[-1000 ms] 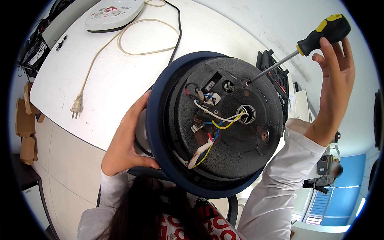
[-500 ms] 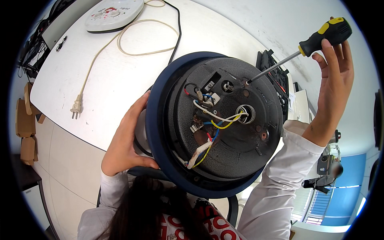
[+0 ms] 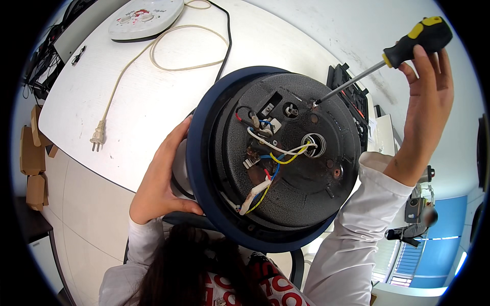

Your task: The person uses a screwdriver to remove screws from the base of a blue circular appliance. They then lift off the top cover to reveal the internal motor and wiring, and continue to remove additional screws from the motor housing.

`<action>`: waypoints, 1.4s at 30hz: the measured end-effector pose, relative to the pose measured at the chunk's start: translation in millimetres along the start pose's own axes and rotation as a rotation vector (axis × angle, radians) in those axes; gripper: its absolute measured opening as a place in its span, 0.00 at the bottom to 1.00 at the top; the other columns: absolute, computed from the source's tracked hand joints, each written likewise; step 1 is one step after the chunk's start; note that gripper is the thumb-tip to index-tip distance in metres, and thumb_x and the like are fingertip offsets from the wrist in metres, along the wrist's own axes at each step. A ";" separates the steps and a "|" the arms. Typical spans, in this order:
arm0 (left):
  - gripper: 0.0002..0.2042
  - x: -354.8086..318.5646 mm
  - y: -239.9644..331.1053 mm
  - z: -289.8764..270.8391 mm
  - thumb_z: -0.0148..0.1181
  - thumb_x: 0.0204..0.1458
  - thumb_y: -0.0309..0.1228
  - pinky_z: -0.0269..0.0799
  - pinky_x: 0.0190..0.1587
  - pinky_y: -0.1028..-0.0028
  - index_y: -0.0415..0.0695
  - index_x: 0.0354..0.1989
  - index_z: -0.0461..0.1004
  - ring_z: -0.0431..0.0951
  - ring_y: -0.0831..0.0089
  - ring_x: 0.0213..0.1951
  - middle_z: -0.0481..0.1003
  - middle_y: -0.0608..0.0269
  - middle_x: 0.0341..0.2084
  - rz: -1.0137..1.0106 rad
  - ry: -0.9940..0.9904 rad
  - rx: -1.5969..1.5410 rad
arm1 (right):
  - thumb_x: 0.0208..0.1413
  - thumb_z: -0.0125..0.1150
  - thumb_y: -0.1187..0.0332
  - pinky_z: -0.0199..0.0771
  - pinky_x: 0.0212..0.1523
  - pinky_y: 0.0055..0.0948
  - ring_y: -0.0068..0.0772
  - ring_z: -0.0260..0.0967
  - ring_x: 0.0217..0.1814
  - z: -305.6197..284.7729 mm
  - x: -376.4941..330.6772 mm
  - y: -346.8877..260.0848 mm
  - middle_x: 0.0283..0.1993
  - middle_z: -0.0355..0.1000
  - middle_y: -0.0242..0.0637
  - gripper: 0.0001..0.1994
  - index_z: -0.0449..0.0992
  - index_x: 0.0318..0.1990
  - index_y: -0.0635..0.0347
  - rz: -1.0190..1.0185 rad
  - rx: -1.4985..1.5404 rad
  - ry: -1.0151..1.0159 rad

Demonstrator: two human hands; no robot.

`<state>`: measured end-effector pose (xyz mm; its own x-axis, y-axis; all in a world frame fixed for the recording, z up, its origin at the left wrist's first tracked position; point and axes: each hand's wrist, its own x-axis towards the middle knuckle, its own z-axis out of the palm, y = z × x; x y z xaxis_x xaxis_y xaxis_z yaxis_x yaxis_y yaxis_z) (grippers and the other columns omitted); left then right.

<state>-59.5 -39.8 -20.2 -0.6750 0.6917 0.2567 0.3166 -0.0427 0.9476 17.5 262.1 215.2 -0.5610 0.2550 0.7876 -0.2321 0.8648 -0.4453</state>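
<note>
A person holds a big round cooker upside down in front of them, above the edge of a white table. Its bottom faces up. The bottom is a black, rough plate with a dark blue rim around it. The left hand is wrapped around the left side of the cooker, with the fingers curled over its edge and pressing on it. The right hand is up high on the right and grips a screwdriver with a black and yellow handle. The fingers close around the handle. The thin metal shaft slants down to the left, and its tip touches the black plate near the top, just beside a small round hole. In the middle of the plate there is a shiny ring. Wires in white, yellow, blue and red lie across the plate from the ring to small metal clips. A white wire bundle runs down toward the lower left rim. On the table, far from the hands, sits a flat white lid with red marks. A cream cord loops beside it and ends in a plug near the table's edge. A black tray of tools sits behind the cooker, on the right.
</note>
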 end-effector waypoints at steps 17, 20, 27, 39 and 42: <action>0.70 -0.1 -0.3 1.3 0.71 0.09 0.65 0.49 0.65 0.60 0.38 0.66 0.49 0.55 0.52 0.65 0.55 0.47 0.63 -0.014 -0.004 -0.009 | 0.53 0.61 0.70 0.76 0.48 0.33 0.33 0.75 0.46 -103.2 -22.3 -1.7 0.44 0.73 0.42 0.17 0.72 0.49 0.67 -0.061 -0.127 0.320; 0.70 -1.3 1.8 5.6 0.72 0.08 0.65 0.50 0.65 0.62 0.38 0.66 0.48 0.56 0.54 0.64 0.56 0.47 0.63 -0.054 0.030 -0.088 | 0.52 0.63 0.70 0.80 0.42 0.30 0.32 0.75 0.45 -135.7 -60.3 -3.5 0.42 0.74 0.43 0.18 0.71 0.50 0.68 0.016 -0.288 0.560; 0.70 7.3 13.6 17.3 0.70 0.11 0.66 0.58 0.62 0.62 0.37 0.66 0.44 0.62 0.57 0.61 0.57 0.46 0.61 -0.035 0.064 -0.058 | 0.53 0.58 0.80 0.81 0.44 0.32 0.30 0.68 0.49 -158.6 -175.5 34.3 0.50 0.65 0.38 0.22 0.61 0.56 0.62 0.218 -0.231 0.798; 0.68 8.3 12.7 22.5 0.71 0.15 0.67 0.50 0.66 0.59 0.38 0.66 0.47 0.58 0.56 0.64 0.55 0.46 0.63 -0.036 0.124 -0.154 | 0.54 0.53 0.80 0.73 0.55 0.44 0.39 0.66 0.54 -119.7 -251.3 76.3 0.53 0.62 0.47 0.20 0.55 0.52 0.61 0.361 0.012 0.956; 0.67 9.0 11.9 23.9 0.70 0.16 0.67 0.50 0.66 0.59 0.38 0.66 0.47 0.58 0.56 0.64 0.55 0.46 0.63 -0.015 0.121 -0.133 | 0.55 0.51 0.81 0.71 0.56 0.46 0.40 0.66 0.55 -116.0 -256.9 78.7 0.54 0.61 0.47 0.19 0.56 0.53 0.60 0.389 0.025 0.955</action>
<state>-45.8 -16.9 -11.1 -0.7566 0.6017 0.2561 0.2204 -0.1342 0.9661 235.6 314.9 27.2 0.2614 0.7620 0.5924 -0.1922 0.6426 -0.7417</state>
